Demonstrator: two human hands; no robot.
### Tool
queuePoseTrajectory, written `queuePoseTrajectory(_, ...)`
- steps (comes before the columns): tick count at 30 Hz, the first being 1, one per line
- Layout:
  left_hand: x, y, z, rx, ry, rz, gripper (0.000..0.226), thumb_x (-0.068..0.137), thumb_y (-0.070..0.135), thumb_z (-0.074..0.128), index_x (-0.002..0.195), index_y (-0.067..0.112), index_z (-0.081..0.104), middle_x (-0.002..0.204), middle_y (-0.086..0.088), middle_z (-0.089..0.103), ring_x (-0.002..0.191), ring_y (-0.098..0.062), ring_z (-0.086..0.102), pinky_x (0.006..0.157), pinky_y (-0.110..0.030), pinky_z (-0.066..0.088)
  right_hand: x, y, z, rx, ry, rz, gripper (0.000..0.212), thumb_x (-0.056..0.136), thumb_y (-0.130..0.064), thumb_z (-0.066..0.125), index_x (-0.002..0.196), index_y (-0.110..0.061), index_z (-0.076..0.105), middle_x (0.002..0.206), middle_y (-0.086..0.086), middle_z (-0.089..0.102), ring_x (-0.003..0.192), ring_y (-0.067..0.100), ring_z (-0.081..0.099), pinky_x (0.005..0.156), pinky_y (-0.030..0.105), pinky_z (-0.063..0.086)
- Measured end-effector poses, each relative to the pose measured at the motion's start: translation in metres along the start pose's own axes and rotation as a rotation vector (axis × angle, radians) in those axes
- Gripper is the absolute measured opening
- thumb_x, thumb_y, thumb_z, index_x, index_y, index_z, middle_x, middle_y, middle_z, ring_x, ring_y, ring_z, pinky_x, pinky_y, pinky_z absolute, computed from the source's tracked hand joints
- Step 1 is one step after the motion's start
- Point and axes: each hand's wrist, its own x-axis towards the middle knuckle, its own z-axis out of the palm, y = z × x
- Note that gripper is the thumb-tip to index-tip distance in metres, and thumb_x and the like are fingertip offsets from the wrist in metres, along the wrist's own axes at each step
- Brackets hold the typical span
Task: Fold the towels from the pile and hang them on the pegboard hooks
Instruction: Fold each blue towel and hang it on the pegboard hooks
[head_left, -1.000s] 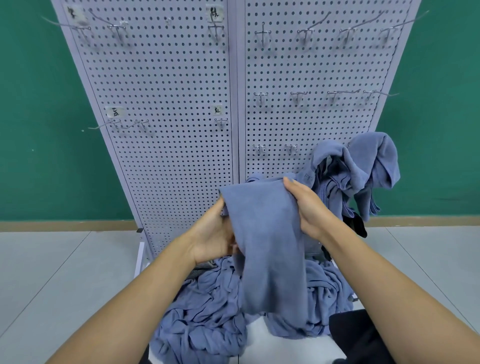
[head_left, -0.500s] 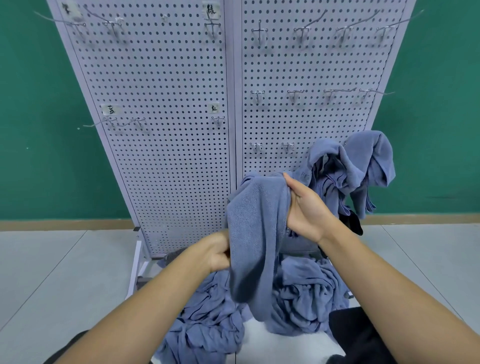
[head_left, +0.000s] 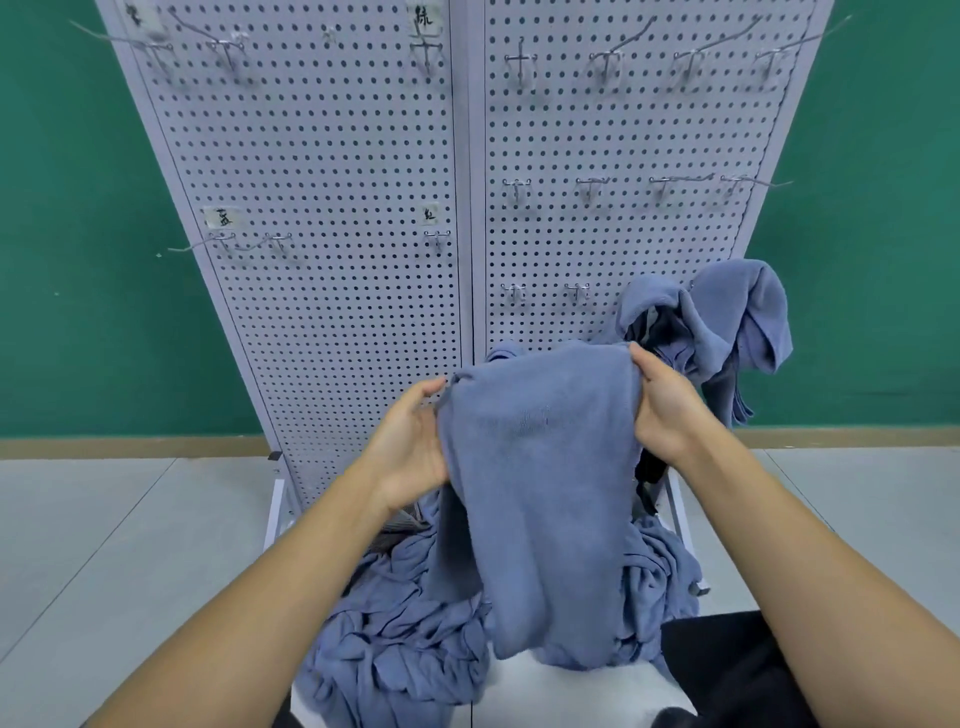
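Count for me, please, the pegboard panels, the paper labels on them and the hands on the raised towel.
Pegboard panels: 2
Paper labels: 4
Hands on the blue towel: 2, left hand and right hand
Total: 8

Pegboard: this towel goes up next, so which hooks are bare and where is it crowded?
Bare: top-row hooks, the middle row at right and two hooks left of the hung towels. Crowded: lower right, under those towels.
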Motion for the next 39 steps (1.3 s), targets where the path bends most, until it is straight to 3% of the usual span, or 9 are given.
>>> queuePoseTrajectory(7,0.0,0.027,-0.021,0.233,0.182,0.027,0.016,0.094,0.024,0.053,0.095,0.012,0.065,0.086,-0.002,0.067,0.082,-0.015,0.061,0.076,-0.031,0.051,0.002,-0.007,-0.022,-0.165,0.037,-0.069,0.028,0.096,-0.027,0.055,0.104,-0.003,0.068,0.105,0.011,0.072,0.102,0.018,0.067,0.085,0.029,0.051)
queuePoseTrajectory(11,0.002,0.033,-0.03,0.102,0.303,0.024,0.008,0.089,0.013,0.06,0.089,0.007,0.065,0.084,-0.006,0.066,0.073,-0.017,0.065,0.062,-0.027,0.058,0.004,-0.008,-0.029,-0.207,0.051,-0.112,0.023,0.094,-0.024,0.058,0.1,-0.004,0.068,0.098,0.011,0.072,0.093,0.019,0.067,0.081,0.029,0.052)
queuePoseTrajectory(15,-0.001,0.033,-0.035,0.022,0.344,-0.053,0.012,0.094,0.009,0.052,0.087,0.003,0.059,0.077,-0.008,0.065,0.065,-0.017,0.064,0.052,-0.026,0.057,0.005,-0.008,-0.031,-0.237,0.066,-0.182,0.016,0.097,-0.02,0.053,0.092,-0.013,0.067,0.085,0.0,0.073,0.08,0.011,0.068,0.073,0.026,0.053)
queuePoseTrajectory(19,-0.001,0.033,-0.033,0.079,0.33,-0.113,0.01,0.093,0.003,0.051,0.099,0.003,0.059,0.087,-0.009,0.067,0.081,-0.019,0.061,0.056,-0.029,0.059,0.002,-0.016,-0.035,-0.257,0.074,-0.186,0.014,0.098,-0.019,0.052,0.095,-0.016,0.065,0.094,0.001,0.071,0.087,0.012,0.066,0.076,0.026,0.052)
queuePoseTrajectory(25,-0.005,0.063,-0.006,0.18,0.43,0.079,0.017,0.088,0.001,0.061,0.097,0.016,0.057,0.093,-0.004,0.06,0.079,-0.014,0.057,0.068,-0.026,0.049,0.003,-0.049,-0.024,-0.093,0.092,-0.163,0.012,0.096,-0.017,0.055,0.101,-0.011,0.064,0.073,-0.001,0.071,0.09,0.017,0.062,0.081,0.028,0.052)
queuePoseTrajectory(27,-0.009,0.077,0.005,0.225,0.422,0.108,0.016,0.087,0.001,0.062,0.097,0.014,0.059,0.096,-0.006,0.059,0.08,-0.013,0.055,0.069,-0.024,0.049,0.0,-0.062,-0.021,-0.093,0.133,-0.125,0.025,0.093,-0.028,0.06,0.113,-0.014,0.061,0.076,0.002,0.071,0.089,0.019,0.066,0.072,0.031,0.054)
queuePoseTrajectory(31,-0.02,0.099,0.021,0.239,0.382,0.139,0.013,0.089,0.003,0.06,0.094,0.015,0.061,0.094,-0.004,0.06,0.085,-0.014,0.056,0.074,-0.025,0.049,-0.005,-0.083,-0.018,-0.208,0.17,-0.09,0.02,0.094,-0.032,0.059,0.098,-0.013,0.062,0.086,0.001,0.063,0.082,0.017,0.061,0.066,0.03,0.048)
queuePoseTrajectory(34,-0.027,0.11,0.032,0.385,0.42,0.216,0.014,0.086,0.001,0.064,0.096,0.011,0.066,0.089,-0.004,0.067,0.076,-0.013,0.064,0.064,-0.024,0.054,-0.008,-0.095,-0.016,-0.298,0.211,-0.089,0.016,0.094,-0.026,0.06,0.084,-0.013,0.06,0.074,0.0,0.057,0.067,0.014,0.053,0.058,0.026,0.045)
queuePoseTrajectory(39,-0.035,0.124,0.052,0.499,0.485,0.325,0.009,0.082,-0.001,0.069,0.088,0.006,0.069,0.069,-0.002,0.07,0.058,-0.009,0.066,0.051,-0.017,0.053,-0.012,-0.113,-0.017,-0.412,0.237,-0.126,0.02,0.087,-0.017,0.069,0.074,-0.017,0.054,0.072,0.003,0.05,0.063,0.013,0.046,0.061,0.025,0.046)
